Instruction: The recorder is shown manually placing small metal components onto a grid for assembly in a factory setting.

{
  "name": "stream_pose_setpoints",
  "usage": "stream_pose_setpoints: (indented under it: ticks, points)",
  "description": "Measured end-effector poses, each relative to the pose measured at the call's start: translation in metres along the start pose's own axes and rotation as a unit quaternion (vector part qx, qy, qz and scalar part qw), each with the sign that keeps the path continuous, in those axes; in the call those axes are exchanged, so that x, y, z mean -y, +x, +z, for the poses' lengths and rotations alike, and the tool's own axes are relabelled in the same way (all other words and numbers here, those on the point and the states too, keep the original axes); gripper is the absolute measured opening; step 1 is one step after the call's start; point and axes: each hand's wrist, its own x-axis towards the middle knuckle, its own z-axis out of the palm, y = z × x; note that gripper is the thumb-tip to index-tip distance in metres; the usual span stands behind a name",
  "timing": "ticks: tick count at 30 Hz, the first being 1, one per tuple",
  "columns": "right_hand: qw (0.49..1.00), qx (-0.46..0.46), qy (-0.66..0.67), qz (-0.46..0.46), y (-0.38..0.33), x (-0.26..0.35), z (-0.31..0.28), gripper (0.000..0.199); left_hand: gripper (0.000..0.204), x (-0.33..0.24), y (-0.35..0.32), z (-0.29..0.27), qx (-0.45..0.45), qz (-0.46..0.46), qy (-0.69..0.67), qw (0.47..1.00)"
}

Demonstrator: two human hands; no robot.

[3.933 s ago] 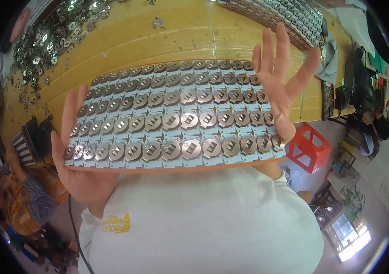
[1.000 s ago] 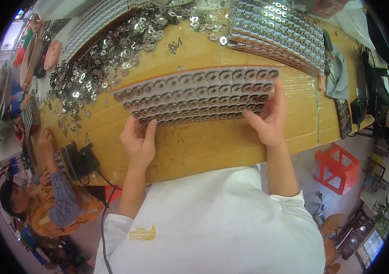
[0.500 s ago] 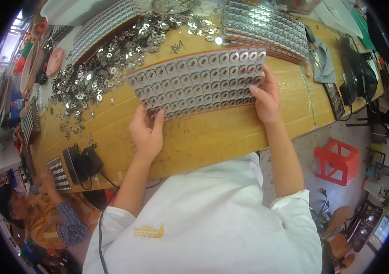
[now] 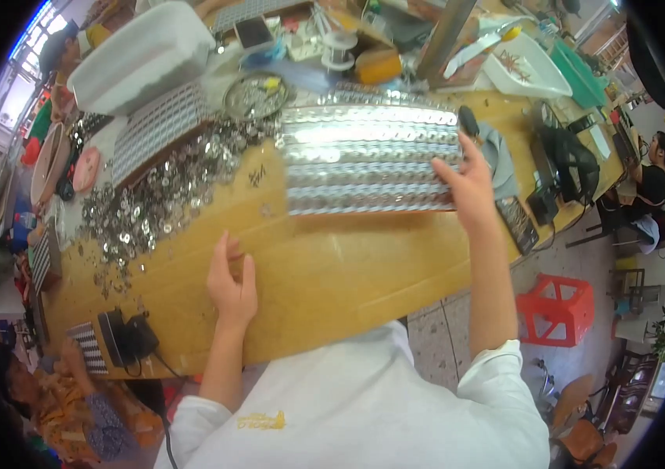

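Note:
A flat board with rows of shiny round metal parts [image 4: 371,160] hangs over the back middle of the table, tilted and catching the light. My right hand [image 4: 469,187] grips its right edge, thumb on the face. My left hand [image 4: 231,281] has nothing in it; its fingers are apart, over the yellow tabletop, clear of the board. Behind the held board, the pile of similar boards is mostly hidden. Left of it lies a spread heap of loose metal parts [image 4: 184,184].
Another loaded board stack [image 4: 157,129] lies at back left, beside a white bin [image 4: 145,59] and a round dish [image 4: 256,95]. A phone [image 4: 517,223] and grey cloth [image 4: 496,156] are at right. A black device [image 4: 125,336] sits front left near a seated co-worker [image 4: 75,391]. A red stool [image 4: 557,310] stands right.
My left hand has let go of the board and drawn away from it. The right hand has carried the board toward the back pile, and the view has tilted up.

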Motion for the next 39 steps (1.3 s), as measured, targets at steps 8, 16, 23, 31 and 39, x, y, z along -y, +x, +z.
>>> stream_pose_setpoints:
  ticks: [8,16,23,31,39]
  points:
    - [0.997,-0.073,0.021,-0.027,0.089,0.004,-0.031,0.064,0.027,0.009,0.005,0.008,-0.027,0.023,0.012,0.999]
    - [0.804,-0.202,-0.477,-0.292,0.085,-0.001,-0.055,0.062,0.013,-0.003,0.001,-0.001,-0.043,0.063,0.039,0.996]
    - [0.732,-0.137,-0.168,-0.646,-0.118,0.173,-0.067,0.024,0.007,-0.064,-0.005,-0.055,-0.095,0.110,-0.086,0.986]
    - [0.704,-0.161,-0.147,-0.676,-0.130,0.172,-0.095,0.023,0.013,-0.248,0.002,-0.141,-0.050,0.467,-0.413,0.780]
    - [0.481,-0.211,-0.138,-0.840,-0.117,0.280,-0.142,0.023,0.054,-0.329,-0.016,-0.149,0.505,0.211,-0.565,0.617]
